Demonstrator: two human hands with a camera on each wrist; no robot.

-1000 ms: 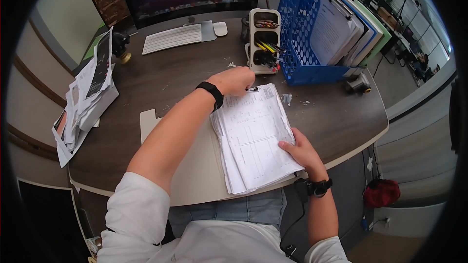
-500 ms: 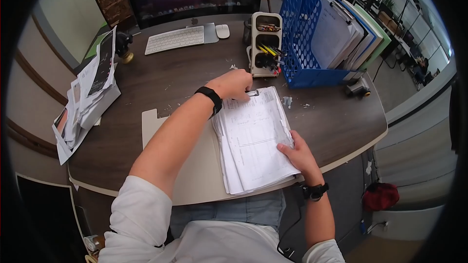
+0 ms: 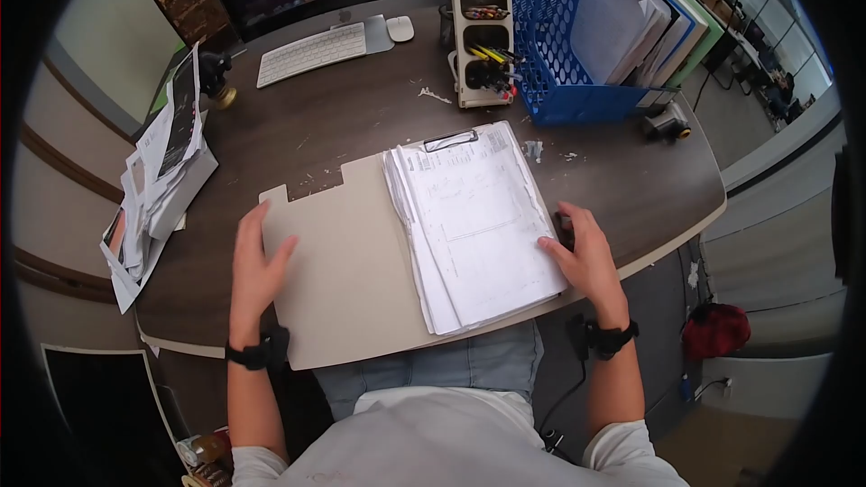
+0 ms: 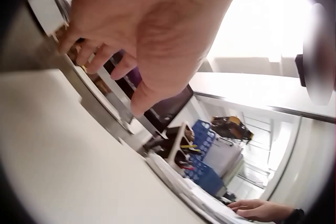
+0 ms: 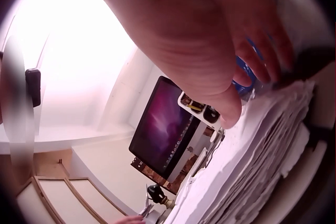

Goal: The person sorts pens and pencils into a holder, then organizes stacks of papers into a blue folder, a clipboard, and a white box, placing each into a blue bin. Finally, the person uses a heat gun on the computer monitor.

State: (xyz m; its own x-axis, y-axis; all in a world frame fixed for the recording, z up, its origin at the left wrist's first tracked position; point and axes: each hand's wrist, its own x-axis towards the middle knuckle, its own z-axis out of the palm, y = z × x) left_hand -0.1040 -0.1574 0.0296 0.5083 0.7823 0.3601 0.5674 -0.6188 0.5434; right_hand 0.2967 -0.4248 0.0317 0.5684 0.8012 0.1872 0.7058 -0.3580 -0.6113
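A beige clip folder point(image 3: 338, 271) lies spread on the desk's front edge, its bare cover to the left. On its right half a thick stack of papers point(image 3: 483, 239) sits under a metal clip point(image 3: 450, 140). My left hand point(image 3: 256, 261) is at the cover's left edge, fingers extended and thumb apart, holding nothing. At the stack's right edge is my right hand point(image 3: 591, 261), its thumb over the top sheet's margin and its fingers loosely extended beside the pile. The right wrist view shows the uneven sheet edges point(image 5: 252, 161) below that hand.
Behind the folder stand a pen organizer point(image 3: 483, 45) and a blue file rack point(image 3: 577, 99). A keyboard point(image 3: 311, 54) and mouse point(image 3: 400, 29) lie before the monitor. Loose papers point(image 3: 162, 189) pile up at left; a small grey object point(image 3: 666, 122) sits at right. Paper scraps point(image 3: 534, 151) dot the desk.
My left hand has left the metal clip and moved down and left to the folder cover's edge. My right hand has loosened at the stack's right edge.
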